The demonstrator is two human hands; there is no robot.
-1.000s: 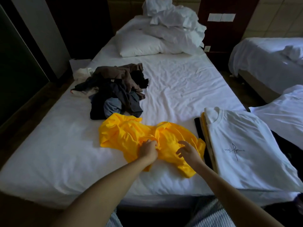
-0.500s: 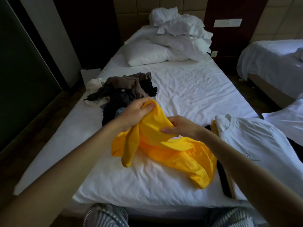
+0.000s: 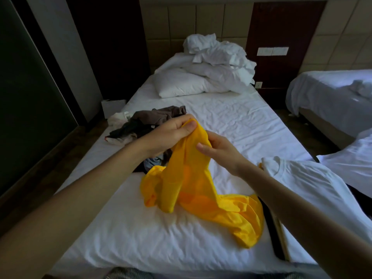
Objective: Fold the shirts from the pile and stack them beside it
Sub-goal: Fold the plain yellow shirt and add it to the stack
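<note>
A yellow shirt (image 3: pixel 193 186) hangs crumpled from both my hands above the bed, its lower part trailing on the white sheet (image 3: pixel 231 121). My left hand (image 3: pixel 171 133) pinches its top edge between thumb and fingers. My right hand (image 3: pixel 219 150) grips the fabric just to the right of that. Behind my left arm lies the pile of dark unfolded shirts (image 3: pixel 147 125). At the right edge of the bed sits the stack of folded shirts (image 3: pixel 314 190), with a white one on top.
White pillows (image 3: pixel 181 85) and a rumpled duvet (image 3: pixel 219 55) lie at the head of the bed. A second bed (image 3: pixel 330 91) stands to the right across a narrow floor gap. A dark wall panel runs along the left.
Both hands took hold of the yellow shirt on the sheet and lifted it. Its top edge is higher now, and the hands are close together.
</note>
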